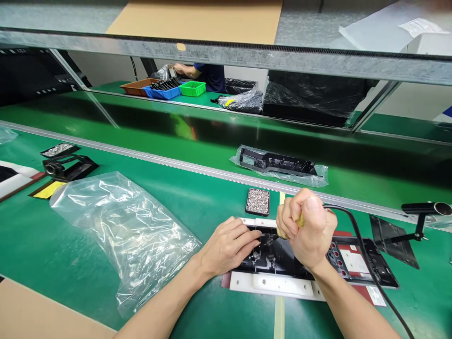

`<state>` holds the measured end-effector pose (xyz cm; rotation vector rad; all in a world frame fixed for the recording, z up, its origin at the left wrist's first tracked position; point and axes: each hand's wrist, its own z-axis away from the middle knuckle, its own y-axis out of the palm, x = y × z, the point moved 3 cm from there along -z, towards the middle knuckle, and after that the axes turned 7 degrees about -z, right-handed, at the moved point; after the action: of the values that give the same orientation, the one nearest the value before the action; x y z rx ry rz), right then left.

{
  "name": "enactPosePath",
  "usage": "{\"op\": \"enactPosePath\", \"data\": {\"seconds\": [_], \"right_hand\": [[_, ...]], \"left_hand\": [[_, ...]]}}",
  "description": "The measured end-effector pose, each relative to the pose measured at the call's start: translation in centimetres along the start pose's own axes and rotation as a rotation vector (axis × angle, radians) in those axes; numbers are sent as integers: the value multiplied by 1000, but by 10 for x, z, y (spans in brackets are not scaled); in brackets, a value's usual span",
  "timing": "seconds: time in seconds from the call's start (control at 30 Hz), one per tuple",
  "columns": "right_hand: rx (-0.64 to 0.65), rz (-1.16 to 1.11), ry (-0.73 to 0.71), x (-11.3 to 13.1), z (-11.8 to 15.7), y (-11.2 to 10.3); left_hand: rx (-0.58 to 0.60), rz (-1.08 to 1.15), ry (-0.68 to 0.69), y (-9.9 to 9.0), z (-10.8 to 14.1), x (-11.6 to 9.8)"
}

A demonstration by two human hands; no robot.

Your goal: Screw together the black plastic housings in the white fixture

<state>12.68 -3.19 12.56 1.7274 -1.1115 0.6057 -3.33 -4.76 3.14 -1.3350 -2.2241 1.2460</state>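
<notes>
A long black plastic housing point(286, 256) lies in a white fixture point(278, 285) on the green bench. My left hand point(231, 245) rests over the housing's left end, fingers apart and fingertips on its inside; I see nothing held in it. My right hand point(308, 228) is wrapped round a yellowish tool handle point(300, 221) with a black cable point(356, 230) running off to the right. The tool points down and left into the housing, close to my left fingertips. Its tip is too small to make out. The housing's right part shows a row of round holes.
A small tray of screws point(257, 201) stands behind the fixture. A clear plastic bag point(130, 230) covers the left bench. Another black part point(278, 162) lies on film behind. A metal tube stand point(420, 221) is at right; a person's arm point(189, 70) shows beyond.
</notes>
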Motion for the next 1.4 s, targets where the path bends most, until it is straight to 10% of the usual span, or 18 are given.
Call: {"op": "enactPosePath", "data": {"seconds": [1.4], "right_hand": [[7, -2, -5, -1, 1, -4]], "left_hand": [[24, -2, -1, 2, 1, 0]]}}
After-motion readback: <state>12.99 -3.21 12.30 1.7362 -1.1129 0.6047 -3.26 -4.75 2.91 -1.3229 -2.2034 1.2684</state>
